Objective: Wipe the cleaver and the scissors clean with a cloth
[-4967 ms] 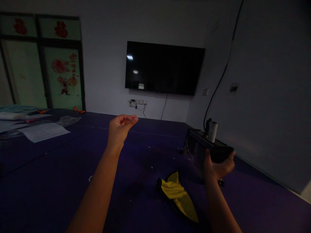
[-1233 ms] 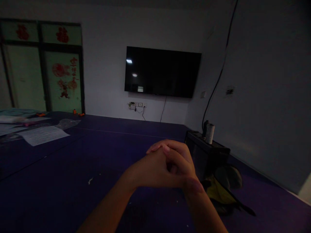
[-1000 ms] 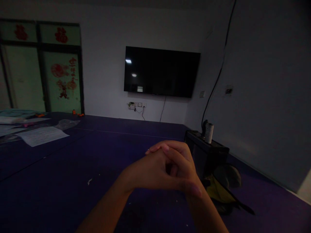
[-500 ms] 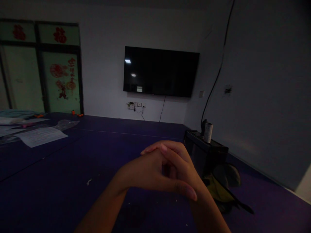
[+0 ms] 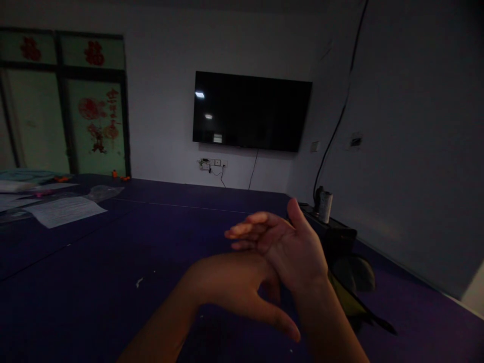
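Both my hands hover over a dark purple tabletop (image 5: 113, 262). My right hand (image 5: 287, 244) is raised palm up with its fingers stretched to the left, holding nothing. My left hand (image 5: 234, 287) lies just below it, back up, thumb pointing right, its fingers hidden under the right hand. The two hands touch or nearly touch. Behind the right hand stands a black box (image 5: 336, 237) with a small pale cylinder (image 5: 325, 206) on top. A yellow and dark cloth (image 5: 351, 287) lies against the box.
Papers (image 5: 62, 210) and clear plastic (image 5: 102, 191) lie at the table's far left. A black television (image 5: 251, 111) hangs on the far wall above a socket strip (image 5: 212, 162). A cable (image 5: 340, 108) runs down the right wall to the box.
Five seconds ago my right hand gripped the black box and the cloth lay apart. Then my hands were clasped together. Now they have come apart, the right turned palm up.
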`<state>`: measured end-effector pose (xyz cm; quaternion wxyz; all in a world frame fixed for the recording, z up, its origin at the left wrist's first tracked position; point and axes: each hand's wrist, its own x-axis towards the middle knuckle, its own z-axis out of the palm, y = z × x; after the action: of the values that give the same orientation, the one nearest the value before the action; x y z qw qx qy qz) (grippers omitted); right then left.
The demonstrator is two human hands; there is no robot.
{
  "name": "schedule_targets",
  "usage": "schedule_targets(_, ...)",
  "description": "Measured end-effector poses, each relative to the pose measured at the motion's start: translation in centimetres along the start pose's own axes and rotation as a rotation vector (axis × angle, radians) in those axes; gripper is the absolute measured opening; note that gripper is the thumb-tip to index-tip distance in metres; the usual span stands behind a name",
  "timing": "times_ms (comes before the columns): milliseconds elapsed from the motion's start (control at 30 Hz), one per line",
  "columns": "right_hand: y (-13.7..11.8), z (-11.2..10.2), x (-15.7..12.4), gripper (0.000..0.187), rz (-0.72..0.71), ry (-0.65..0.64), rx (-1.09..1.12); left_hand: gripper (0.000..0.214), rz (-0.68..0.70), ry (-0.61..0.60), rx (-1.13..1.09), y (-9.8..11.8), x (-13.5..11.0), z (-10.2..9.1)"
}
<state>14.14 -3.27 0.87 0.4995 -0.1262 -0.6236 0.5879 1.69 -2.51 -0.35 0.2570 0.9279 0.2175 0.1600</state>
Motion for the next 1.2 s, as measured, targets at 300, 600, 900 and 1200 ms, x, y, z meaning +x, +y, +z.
schedule_targets(300,-0.5,-0.8,-0.2,0.062,-0.105,0.118,0.072,0.041,-0.039,0.051,0.129,-1.4,1.1,-0.3)
schedule_targets(600,-1.7,-7.8,-0.5,0.043,-0.298,0.851,-0.503,0.044,-0.169,0.513,0.136,-4.1,-1.1,-4.9)
schedule_targets(900,-1.0,-19.1,-4.2,0.095,-0.484,1.469,-1.456,0.030,-0.172,1.452,-0.225,-8.1,-4.2,-9.3)
schedule_targets(1200,1.1,-23.4,-5.7,0.124,-0.268,1.507,-1.325,0.026,-0.168,1.653,-0.475,-8.5,-5.6,-10.2)
